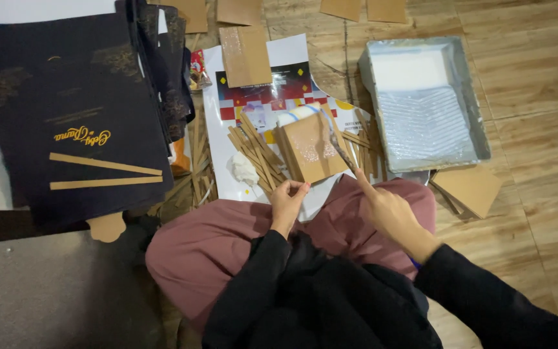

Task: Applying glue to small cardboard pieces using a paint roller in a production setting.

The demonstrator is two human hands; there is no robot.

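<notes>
Left hand (287, 199): fingers curled, pinching near edge of flat brown cardboard panel (309, 147), centre of scene.
Right hand (387, 208): extended, gripping thin brush (338, 147) over panel.
Far right: grey paint tray (479, 116).

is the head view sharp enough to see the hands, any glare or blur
Head view: dim, warm indoor light; glare on the shiny plastic lining the grey tray. The right hand and its thin brush are a little motion-blurred, the left hand sharper. The dark card stack loses detail in shadow, and the dark sleeves at the bottom are nearly featureless.
</notes>
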